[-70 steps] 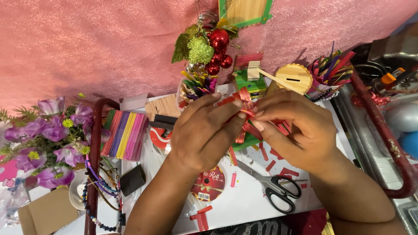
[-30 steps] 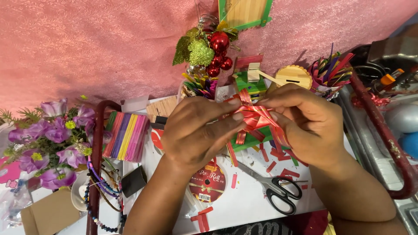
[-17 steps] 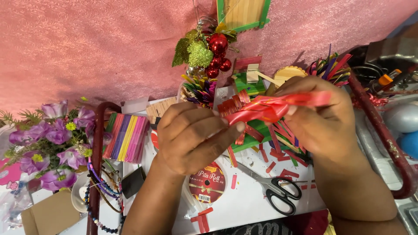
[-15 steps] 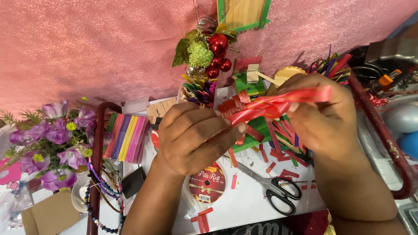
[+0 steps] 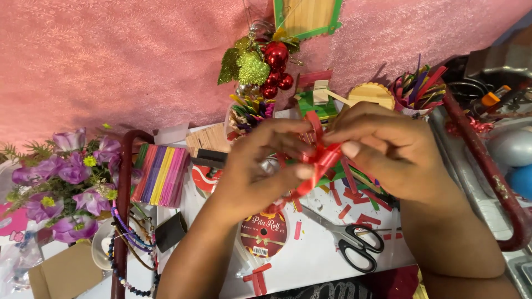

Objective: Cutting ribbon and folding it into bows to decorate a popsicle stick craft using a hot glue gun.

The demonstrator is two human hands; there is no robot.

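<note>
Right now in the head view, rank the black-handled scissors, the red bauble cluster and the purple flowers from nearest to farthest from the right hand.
Measured from the right hand:
1. Black-handled scissors, on the white table just below the hand.
2. Red bauble cluster, above and to its left against the pink cloth.
3. Purple flowers, far at the left edge.

Both hands [image 5: 332,160] pinch a red ribbon [image 5: 318,160] above scissors [image 5: 354,246].

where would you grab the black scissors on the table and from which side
Take the scissors by the black handle loops, coming down from above on the near right side. They lie flat on the white table, blades shut and pointing up-left toward the hands, and the loops sit clear at the near right end. Both the left hand and the right hand are busy with the red ribbon.
</note>
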